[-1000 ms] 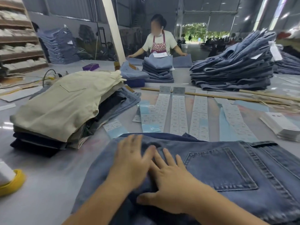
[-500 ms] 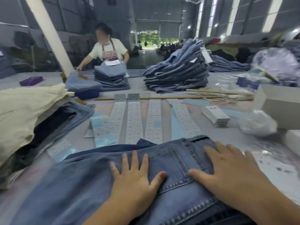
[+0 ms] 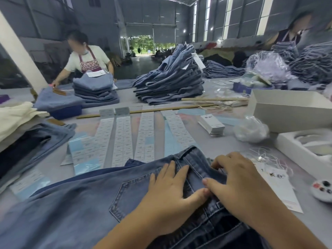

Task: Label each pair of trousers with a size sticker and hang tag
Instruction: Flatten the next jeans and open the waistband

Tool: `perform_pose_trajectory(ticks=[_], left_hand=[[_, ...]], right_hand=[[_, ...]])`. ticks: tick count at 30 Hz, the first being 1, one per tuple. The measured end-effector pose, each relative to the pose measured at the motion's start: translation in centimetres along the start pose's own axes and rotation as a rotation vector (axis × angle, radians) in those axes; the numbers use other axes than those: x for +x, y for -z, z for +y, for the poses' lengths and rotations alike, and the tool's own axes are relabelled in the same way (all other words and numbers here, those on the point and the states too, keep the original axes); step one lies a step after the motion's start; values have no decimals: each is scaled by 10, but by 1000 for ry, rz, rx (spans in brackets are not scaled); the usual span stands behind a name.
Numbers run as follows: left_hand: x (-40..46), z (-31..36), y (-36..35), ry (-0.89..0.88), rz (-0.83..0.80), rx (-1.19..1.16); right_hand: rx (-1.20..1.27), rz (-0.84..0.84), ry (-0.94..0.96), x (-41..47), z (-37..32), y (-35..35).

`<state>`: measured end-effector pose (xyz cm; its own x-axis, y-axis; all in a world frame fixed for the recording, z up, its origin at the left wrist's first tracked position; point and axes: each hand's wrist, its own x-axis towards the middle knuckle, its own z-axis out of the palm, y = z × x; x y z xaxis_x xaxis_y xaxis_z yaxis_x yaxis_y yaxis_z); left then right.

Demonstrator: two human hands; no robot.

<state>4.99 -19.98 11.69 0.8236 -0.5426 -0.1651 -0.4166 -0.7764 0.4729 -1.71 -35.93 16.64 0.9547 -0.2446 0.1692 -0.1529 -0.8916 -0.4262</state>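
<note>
The jeans lie flat on the desk at the near edge, back pocket up, waistband toward the right. The left hand rests flat on the denim beside the pocket, fingers straight, released. The right hand sits on the waistband just beside it, fingertips curled down into the fabric edge; whether it pinches the cloth cannot be told. The two thumbs touch.

Beyond the jeans, sticker strips run side by side away from the person, their print too small to read. A hang tag lies just right of the right hand, with two dark characters on it, not legible. A stack of tags stands farther back, near a crumpled bag. White boxes crowd the right edge; folded piles crowd the left. Bare desk shows between strips and tags. A denim heap sits well behind.
</note>
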Motion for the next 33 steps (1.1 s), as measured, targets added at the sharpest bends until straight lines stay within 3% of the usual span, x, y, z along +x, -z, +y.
perform_pose_trajectory(ticks=[5,11,15,17,21,24,28,33], left_hand=[[-12,-2,-12,-53,137,-8],[-27,-9,-17,-152,190,77],[-29,-17,-7,-201,271,-83],[-24,-16,-3,-188,283,-91],[-15,-9,-12,-155,177,145],[-9,-16,1,-163,153,112],[1,-19,5,-114,226,90],[10,-28,-11,-87,160,99]], right_hand=[[193,26,15,-1,2,4],[507,-28,31,-17,-12,4],[537,-30,9,-17,-11,6],[451,-37,-32,-15,-4,1],[221,-67,-82,-10,5,-11],[90,-102,-54,-6,-2,-4],[-205,0,99,3,-13,-6],[-233,-293,93,4,-11,-40]])
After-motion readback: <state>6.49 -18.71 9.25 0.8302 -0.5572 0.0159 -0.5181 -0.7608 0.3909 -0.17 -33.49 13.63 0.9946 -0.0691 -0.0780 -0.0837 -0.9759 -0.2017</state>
